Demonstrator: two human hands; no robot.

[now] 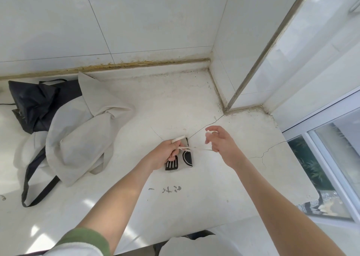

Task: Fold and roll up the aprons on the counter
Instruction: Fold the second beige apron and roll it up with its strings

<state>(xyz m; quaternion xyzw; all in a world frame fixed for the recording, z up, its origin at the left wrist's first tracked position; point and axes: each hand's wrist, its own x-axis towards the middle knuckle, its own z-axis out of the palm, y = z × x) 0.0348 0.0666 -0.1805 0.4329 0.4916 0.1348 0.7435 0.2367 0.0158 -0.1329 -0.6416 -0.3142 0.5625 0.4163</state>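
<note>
Head view: the left hand (167, 154) clenches a rolled apron (186, 157) on the table (194, 100). The right hand (220, 143) pinches its tie string (198, 149), taut between both sets of fingers. Tying-off appears in hand; next likely calls for a knot, then the heaped beige apron (81, 135) left of the fingers.

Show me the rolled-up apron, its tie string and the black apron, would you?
rolled apron (186, 159): head view, on its printed outer fold.
tie string (200, 149): head view, on the taut stretch right of the roll.
black apron (33, 102): head view, on its crumpled body.
</note>
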